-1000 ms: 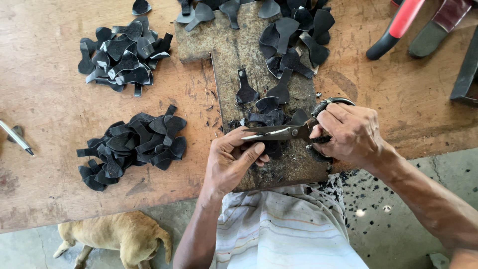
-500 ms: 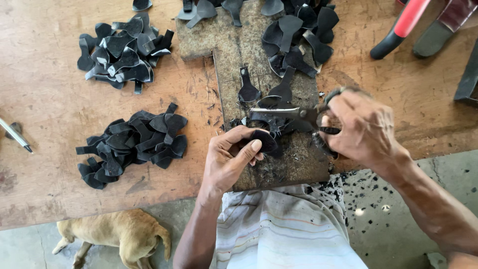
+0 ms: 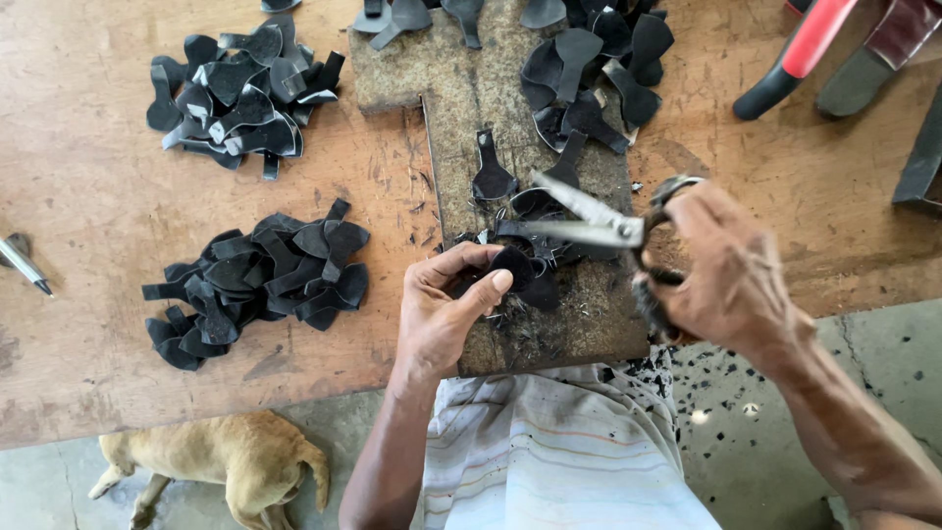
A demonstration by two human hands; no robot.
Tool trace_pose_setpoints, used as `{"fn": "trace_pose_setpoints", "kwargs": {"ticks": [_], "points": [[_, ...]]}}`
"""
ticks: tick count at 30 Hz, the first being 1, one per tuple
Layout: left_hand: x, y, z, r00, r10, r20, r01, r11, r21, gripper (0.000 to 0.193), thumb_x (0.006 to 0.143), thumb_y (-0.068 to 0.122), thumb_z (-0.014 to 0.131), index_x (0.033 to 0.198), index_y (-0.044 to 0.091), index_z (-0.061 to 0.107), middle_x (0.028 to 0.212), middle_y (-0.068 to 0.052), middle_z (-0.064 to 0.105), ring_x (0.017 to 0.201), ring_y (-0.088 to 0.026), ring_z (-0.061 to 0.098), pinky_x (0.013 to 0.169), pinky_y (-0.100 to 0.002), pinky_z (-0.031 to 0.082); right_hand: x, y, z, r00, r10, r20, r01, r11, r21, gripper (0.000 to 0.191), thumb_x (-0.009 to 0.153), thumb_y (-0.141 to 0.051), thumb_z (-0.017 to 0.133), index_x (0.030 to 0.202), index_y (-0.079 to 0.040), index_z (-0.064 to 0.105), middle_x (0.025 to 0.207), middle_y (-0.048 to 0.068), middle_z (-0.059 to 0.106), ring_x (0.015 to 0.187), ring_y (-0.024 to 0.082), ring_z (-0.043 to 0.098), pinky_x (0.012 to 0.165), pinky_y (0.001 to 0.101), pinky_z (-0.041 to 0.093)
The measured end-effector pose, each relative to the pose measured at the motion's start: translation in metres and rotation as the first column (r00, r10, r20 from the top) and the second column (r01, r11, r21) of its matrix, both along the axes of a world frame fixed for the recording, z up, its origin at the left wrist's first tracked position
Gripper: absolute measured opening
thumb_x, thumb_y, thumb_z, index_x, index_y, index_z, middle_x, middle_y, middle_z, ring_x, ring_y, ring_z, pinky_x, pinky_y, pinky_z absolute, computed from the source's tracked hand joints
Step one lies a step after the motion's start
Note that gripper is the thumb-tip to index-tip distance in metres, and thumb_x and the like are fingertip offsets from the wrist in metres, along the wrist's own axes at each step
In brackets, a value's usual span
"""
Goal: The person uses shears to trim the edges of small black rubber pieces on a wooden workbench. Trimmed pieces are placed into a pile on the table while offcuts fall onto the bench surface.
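Your left hand [image 3: 446, 309] pinches a black piece [image 3: 517, 270] on the board [image 3: 549, 324], your right hand [image 3: 731, 270] grips open scissors [image 3: 589, 221] at it; two piles [image 3: 257, 280] lie left, more pieces [image 3: 589, 59] wait far.

I see shiny metal scissors [image 3: 589, 224], matt black leather-like pieces [image 3: 257, 280], a rough worn cutting board [image 3: 510, 108] and a scratched wooden table [image 3: 88, 245].

Worn wooden workbench [image 3: 88, 324] over concrete floor [image 3: 873, 334]
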State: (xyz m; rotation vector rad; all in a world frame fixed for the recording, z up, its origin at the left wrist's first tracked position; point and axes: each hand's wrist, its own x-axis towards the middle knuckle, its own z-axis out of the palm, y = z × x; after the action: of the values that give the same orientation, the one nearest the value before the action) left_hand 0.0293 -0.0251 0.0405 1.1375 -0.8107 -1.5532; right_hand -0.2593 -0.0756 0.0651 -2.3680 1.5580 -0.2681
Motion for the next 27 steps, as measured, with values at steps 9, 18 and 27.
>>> {"fn": "trace_pose_setpoints", "kwargs": {"ticks": [9,18,27], "points": [[0.003,0.004,-0.006,0.997,-0.021,-0.071,0.009,0.984,-0.177,0.003,0.095,-0.008,0.074,0.097,-0.006,0.074,0.090,-0.005,0.067,0.086,-0.009,0.060,0.076,-0.020,0.049,0.014,0.006,-0.014,0.993,-0.044,0.106,0.048,0.998,-0.030,0.036,0.080,-0.020,0.081,0.101,0.001,0.060,0.097,0.016,0.061,0.085,0.028,0.061,0.069,0.0415,0.054],[-0.008,-0.001,0.006,0.994,0.027,-0.111,-0.038,0.994,-0.101,0.015,0.096,-0.003,0.068,0.107,-0.005,0.058,0.109,-0.022,0.073,0.094,-0.026,0.075,0.078,-0.034,0.067,0.015,0.006,-0.016,0.988,0.113,0.106,-0.090,0.975,-0.202,0.029,0.083,-0.020,0.076,0.095,-0.001,0.059,0.096,0.014,0.058,0.093,0.029,0.060,0.080,0.0429,0.054],[-0.020,-0.003,0.012,0.999,-0.037,-0.011,0.036,0.998,-0.057,0.039,0.095,-0.004,0.067,0.126,0.001,0.044,0.114,-0.017,0.076,0.093,-0.015,0.073,0.075,-0.024,0.060,0.012,-0.009,0.005,0.979,0.180,0.092,-0.143,0.939,-0.313,0.030,0.083,-0.024,0.073,0.096,0.000,0.061,0.098,0.015,0.058,0.096,0.032,0.059,0.089,0.0458,0.052]]}}
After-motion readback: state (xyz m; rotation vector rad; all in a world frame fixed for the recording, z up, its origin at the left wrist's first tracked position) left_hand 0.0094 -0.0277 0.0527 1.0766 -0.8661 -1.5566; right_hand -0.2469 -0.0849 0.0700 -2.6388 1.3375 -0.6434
